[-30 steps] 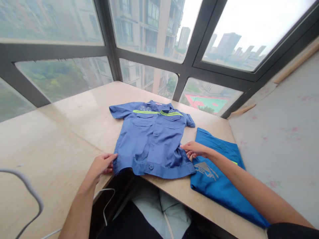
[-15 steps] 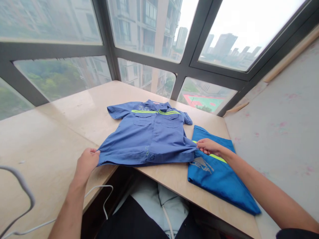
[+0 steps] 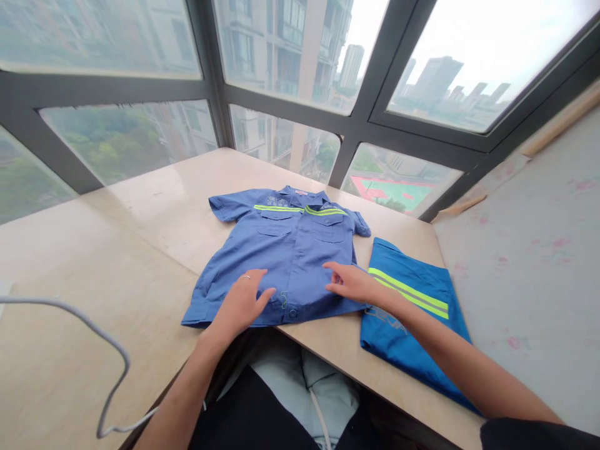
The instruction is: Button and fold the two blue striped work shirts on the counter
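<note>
A blue short-sleeved work shirt [image 3: 300,256] with yellow-green stripes across the chest lies front side up, collar toward the window. Over its lower left front is my left hand [image 3: 241,303], thumb and fingers apart, holding nothing. My right hand [image 3: 349,282] is over the lower right front with its fingers loosely bent and apart, also with nothing in it. Whether either hand touches the cloth I cannot tell. A loose greenish thread [image 3: 284,300] lies near the hem, just above the bottom button [image 3: 293,313].
A folded brighter blue garment [image 3: 412,281] with reflective stripes lies right of the shirt, partly under my right forearm. The wooden tabletop [image 3: 117,250] has a front edge close to my lap. A grey-white cable [image 3: 100,331] loops at the left. Windows [image 3: 281,56] stand behind.
Both hands have let go of the shirt's bottom corners and moved inward over its lower front. The hem now hangs less stretched, and the view has shifted slightly.
</note>
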